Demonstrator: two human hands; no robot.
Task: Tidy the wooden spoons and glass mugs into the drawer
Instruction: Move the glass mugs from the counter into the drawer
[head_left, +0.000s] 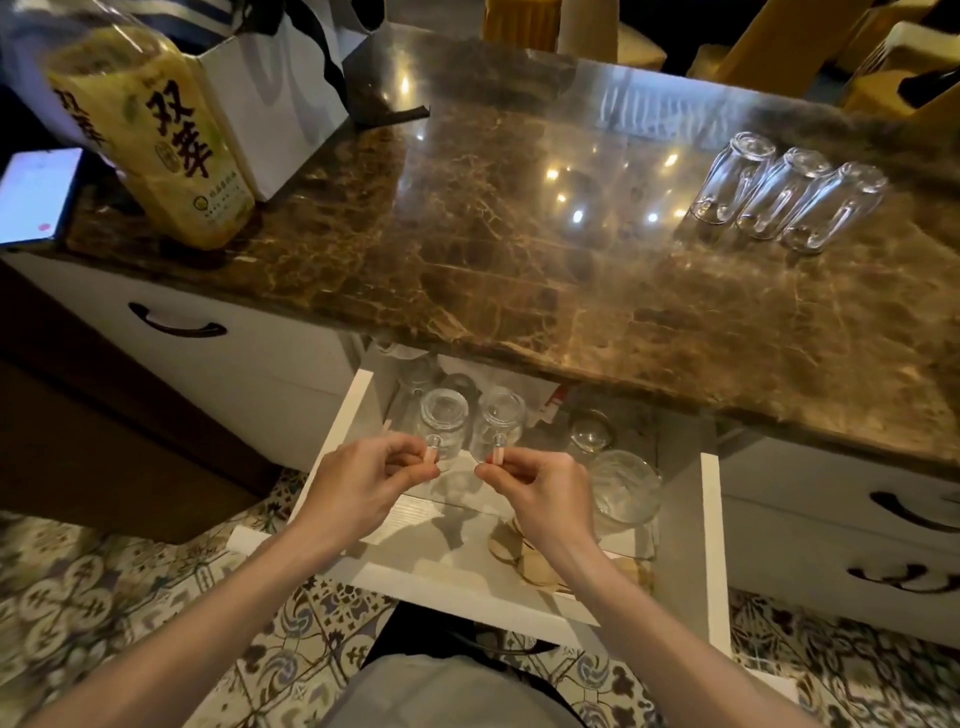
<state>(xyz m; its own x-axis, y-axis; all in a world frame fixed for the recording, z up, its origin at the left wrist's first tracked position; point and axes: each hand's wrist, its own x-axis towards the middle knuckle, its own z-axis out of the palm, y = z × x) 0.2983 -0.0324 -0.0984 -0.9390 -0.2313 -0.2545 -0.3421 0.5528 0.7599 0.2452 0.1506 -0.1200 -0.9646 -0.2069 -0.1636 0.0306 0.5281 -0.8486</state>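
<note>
Left hand: left hand (363, 483) pinches the pale pink handle of a clear glass mug (443, 415), fingers curled.
Right hand: right hand (540, 488) pinches the same kind of handle on a second clear mug (500, 418).
Mugs' place: side by side, over the open white drawer (337, 431), just beyond the fingertips.
Still out: three clear mugs (784, 195), upturned on the brown marble countertop (519, 249), far right.
Edges: the countertop lip overhangs the drawer's back.
Room: bare drawer floor under the hands; other glassware (623, 488) lies to the right.
</note>
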